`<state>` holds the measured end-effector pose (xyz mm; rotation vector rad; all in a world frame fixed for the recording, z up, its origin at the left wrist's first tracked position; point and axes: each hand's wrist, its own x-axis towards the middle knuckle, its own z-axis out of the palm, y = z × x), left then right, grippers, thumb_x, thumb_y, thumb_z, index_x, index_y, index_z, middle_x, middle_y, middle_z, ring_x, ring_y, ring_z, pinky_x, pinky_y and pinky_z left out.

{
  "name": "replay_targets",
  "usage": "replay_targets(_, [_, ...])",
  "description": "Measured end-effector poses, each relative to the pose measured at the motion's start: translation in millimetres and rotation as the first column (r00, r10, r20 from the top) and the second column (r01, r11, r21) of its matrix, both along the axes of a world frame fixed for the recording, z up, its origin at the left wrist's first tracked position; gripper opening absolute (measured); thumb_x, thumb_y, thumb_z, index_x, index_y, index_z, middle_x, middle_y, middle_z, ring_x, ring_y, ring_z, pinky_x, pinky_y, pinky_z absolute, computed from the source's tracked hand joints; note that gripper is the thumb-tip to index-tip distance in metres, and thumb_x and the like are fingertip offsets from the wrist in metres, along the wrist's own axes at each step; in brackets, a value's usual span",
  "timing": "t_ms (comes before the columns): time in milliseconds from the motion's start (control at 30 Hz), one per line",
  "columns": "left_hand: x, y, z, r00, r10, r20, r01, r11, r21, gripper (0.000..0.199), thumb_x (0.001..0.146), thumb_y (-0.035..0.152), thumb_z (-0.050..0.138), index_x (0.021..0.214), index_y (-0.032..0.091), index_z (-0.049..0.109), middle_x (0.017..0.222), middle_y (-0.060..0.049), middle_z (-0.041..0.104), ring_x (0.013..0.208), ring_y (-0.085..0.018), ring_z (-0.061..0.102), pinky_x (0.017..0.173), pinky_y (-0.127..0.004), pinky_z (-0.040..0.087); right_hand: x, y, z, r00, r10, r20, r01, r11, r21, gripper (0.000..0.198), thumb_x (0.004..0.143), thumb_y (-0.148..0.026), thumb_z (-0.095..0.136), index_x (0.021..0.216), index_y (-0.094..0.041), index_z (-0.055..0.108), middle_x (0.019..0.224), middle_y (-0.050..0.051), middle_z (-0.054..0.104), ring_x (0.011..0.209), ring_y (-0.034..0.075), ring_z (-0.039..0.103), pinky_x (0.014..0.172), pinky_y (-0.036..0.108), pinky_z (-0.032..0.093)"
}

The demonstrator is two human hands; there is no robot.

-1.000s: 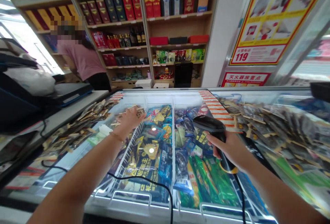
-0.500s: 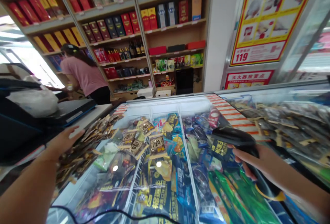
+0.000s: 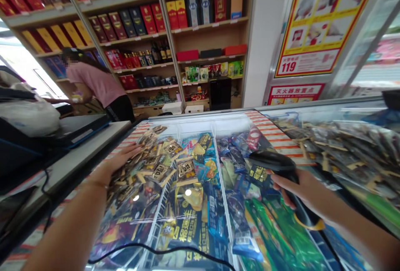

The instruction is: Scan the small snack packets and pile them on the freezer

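My left hand [image 3: 118, 162] lies with fingers stretched out against the left side of a heap of small snack packets [image 3: 142, 171]. The heap rests on the glass top of a chest freezer [image 3: 225, 120]. A few packets lie flat, label up, at its right, one of them a brown-and-clear packet [image 3: 186, 169]. My right hand [image 3: 301, 183] is wrapped round the handle of a black barcode scanner [image 3: 271, 161], held above the glass with its head pointing left. Its cable hangs down from the handle. Beneath the glass are bagged ice creams [image 3: 187, 231] in wire-divided compartments.
A second heap of packets [image 3: 350, 146] lies on the right. A black cable [image 3: 146, 247] crosses the glass near me. At the left stand a counter [image 3: 103, 137] and a white plastic bag [image 3: 29, 117]. Beyond, a person in a pink shirt [image 3: 96, 79] bends beside shelves of boxes [image 3: 131, 21].
My left hand has moved right, pushing the spread packets at the left inward into a tighter heap. The scanner stays in my right hand, and the view has shifted slightly.
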<state>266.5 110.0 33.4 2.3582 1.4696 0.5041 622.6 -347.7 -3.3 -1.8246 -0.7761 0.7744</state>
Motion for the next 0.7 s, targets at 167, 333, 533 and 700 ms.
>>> replay_targets(167, [40.7,-31.0,-1.2,0.994,-0.093,0.056,0.097,0.992,-0.078,0.066,0.066,0.074,0.062,0.111,0.027,0.076,0.144,-0.004,0.061,0.141,-0.031,0.048,0.12,-0.039,0.034,-2.6,2.3,1.7,0.999,0.038,-0.034,-0.035,0.996,0.077,0.045,0.08,-0.062,0.068,0.082,-0.018,0.06,0.056,0.001,0.063,0.038,0.012,0.052,0.044,0.026,0.042])
replay_targets(333, [48.7,-50.2,-14.0,0.982,-0.15,0.11,0.155,0.987,-0.033,0.071,0.067,0.077,0.061,0.109,0.022,0.076,0.133,-0.008,0.068,0.131,-0.035,0.056,0.116,-0.042,0.038,-0.5,4.1,-2.9,0.989,0.077,-0.125,-0.061,0.989,0.132,0.039,0.081,-0.054,0.071,0.08,-0.018,0.057,0.06,0.0,0.064,0.038,0.011,0.054,0.04,0.024,0.041])
replay_targets(533, [50.9,-78.0,-12.1,0.987,-0.105,0.125,0.076,0.973,0.217,0.072,0.085,0.066,0.046,0.133,0.014,0.062,0.141,-0.015,0.061,0.136,-0.032,0.05,0.119,-0.046,0.033,-3.0,4.7,11.4,0.977,0.112,-0.184,-0.083,0.984,0.158,0.028,0.082,-0.041,0.072,0.078,-0.018,0.057,0.063,0.0,0.065,0.037,0.011,0.054,0.036,0.024,0.042])
replay_targets(700, [93.1,-140.3,15.5,0.979,-0.186,0.083,0.164,0.962,0.22,0.057,0.082,0.06,0.055,0.115,0.016,0.07,0.118,-0.014,0.071,0.107,-0.029,0.067,0.101,-0.038,0.05,-6.1,1.8,40.2,0.976,0.129,-0.173,-0.093,0.975,0.199,0.019,0.084,-0.031,0.07,0.078,-0.018,0.057,0.063,-0.001,0.064,0.038,0.012,0.056,0.034,0.023,0.042])
